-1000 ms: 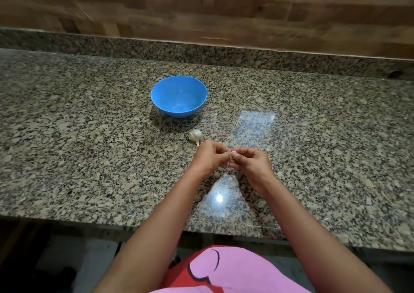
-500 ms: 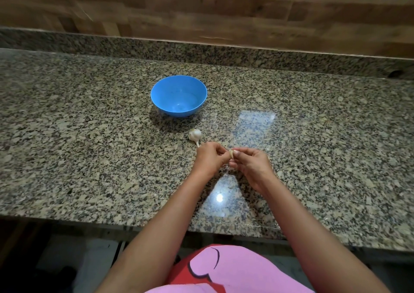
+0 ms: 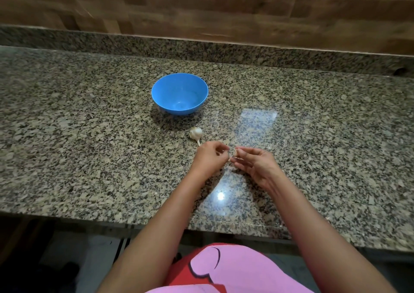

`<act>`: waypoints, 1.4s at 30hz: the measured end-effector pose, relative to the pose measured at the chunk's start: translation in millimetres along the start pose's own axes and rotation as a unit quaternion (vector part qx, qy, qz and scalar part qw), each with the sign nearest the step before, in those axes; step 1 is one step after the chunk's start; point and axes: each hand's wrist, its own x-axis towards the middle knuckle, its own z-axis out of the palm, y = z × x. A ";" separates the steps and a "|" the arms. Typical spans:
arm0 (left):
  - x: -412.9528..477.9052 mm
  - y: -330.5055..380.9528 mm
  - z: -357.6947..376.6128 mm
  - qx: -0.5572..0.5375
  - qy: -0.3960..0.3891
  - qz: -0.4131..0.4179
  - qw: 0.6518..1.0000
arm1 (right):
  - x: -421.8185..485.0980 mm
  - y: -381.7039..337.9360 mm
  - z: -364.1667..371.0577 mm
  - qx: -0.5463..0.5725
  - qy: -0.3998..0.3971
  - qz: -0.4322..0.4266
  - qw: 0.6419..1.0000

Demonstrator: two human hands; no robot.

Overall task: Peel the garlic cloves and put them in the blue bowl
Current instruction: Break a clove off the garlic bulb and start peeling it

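Near the counter's (image 3: 89, 158) front edge, the left hand (image 3: 209, 158) and right hand (image 3: 255, 165) met fingertip to fingertip, each pinching at a small garlic clove (image 3: 233, 156) between them, probably to work its skin loose. Just beyond the left hand lay the garlic bulb (image 3: 196, 133), within easy reach; farther back stood the blue bowl (image 3: 180, 94), apparently holding nothing.

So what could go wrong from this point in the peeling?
1. The clove is tiny and held only at the fingertips between the left hand and right hand, so it could slip onto the speckled counter, where bits of skin are hard to spot.
2. The blue bowl sits beyond the garlic bulb; a reach toward it could knock the bulb.
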 end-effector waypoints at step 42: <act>-49.6 -82.7 -64.2 -0.071 0.248 -0.076 0.963 | 37.6 38.2 122.6 -0.507 -0.043 -0.199 0.837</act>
